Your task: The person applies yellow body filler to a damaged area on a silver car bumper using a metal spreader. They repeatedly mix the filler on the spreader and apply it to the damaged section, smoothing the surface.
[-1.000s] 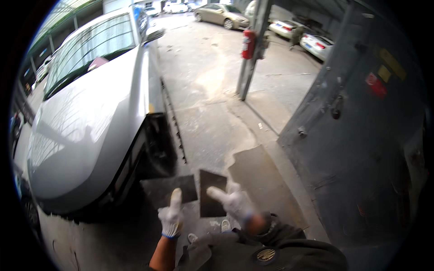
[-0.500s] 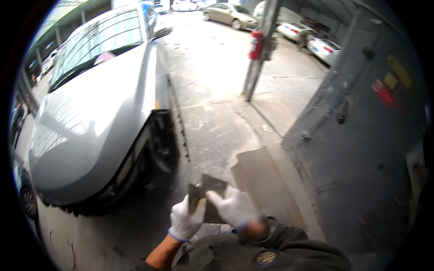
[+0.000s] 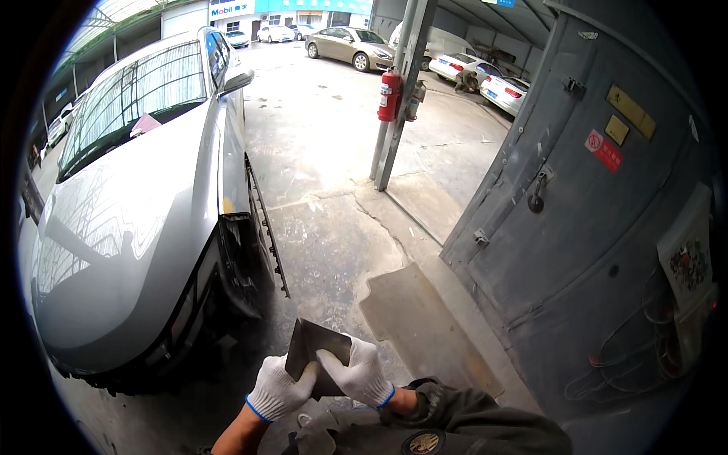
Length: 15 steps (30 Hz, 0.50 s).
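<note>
Both hands are busy here, close in front of the body. The left hand (image 3: 274, 391), in a white knit glove, has its sheet (image 3: 299, 353) pinched with the thumb across the face. The right hand (image 3: 365, 371), gloved to match, clasps the other dark sheet (image 3: 334, 340), thumb pressed flat against it. The two pieces meet at an angle, thumbs almost side by side; whether they overlap lower down, I can't tell, the gloves cover it.

So where do things stand? Picking up looks done: both pieces are off the floor (image 3: 318, 227) and firmly held. Neither is set down or fitted to anything, so the work seems at the handling stage; what remains doesn't show.

Over to the left, the silver car (image 3: 136, 227), its front corner open and dark, a thin strip (image 3: 267, 227) sticking out along its side. On the right, a brown mat (image 3: 425, 322) lies before the grey door (image 3: 546, 227).
</note>
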### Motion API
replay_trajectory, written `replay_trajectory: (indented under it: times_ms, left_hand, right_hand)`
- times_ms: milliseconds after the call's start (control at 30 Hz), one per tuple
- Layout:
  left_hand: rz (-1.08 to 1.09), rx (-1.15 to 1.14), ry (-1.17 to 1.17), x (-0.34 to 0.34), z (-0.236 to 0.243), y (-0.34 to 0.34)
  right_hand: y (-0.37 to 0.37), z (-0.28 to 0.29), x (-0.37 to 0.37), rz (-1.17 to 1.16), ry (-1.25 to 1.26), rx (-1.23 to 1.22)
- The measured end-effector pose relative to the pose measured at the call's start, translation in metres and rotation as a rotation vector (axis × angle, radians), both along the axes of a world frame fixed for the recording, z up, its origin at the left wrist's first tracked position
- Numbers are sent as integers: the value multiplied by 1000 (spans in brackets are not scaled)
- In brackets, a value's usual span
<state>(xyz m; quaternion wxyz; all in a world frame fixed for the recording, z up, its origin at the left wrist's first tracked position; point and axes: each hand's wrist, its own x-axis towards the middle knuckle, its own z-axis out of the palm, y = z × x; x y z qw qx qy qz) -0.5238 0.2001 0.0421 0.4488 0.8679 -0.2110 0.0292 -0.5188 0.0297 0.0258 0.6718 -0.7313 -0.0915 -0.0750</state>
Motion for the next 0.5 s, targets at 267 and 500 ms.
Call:
replay_trajectory:
  times_ms: [267, 500]
  left_hand:
    - [-104, -13, 289, 1, 15, 7]
    - [335, -253, 142, -1, 3, -21]
  right_hand:
    - [-7, 34, -2, 157, -44, -164]
    - [-4, 6, 17, 53, 128, 148]
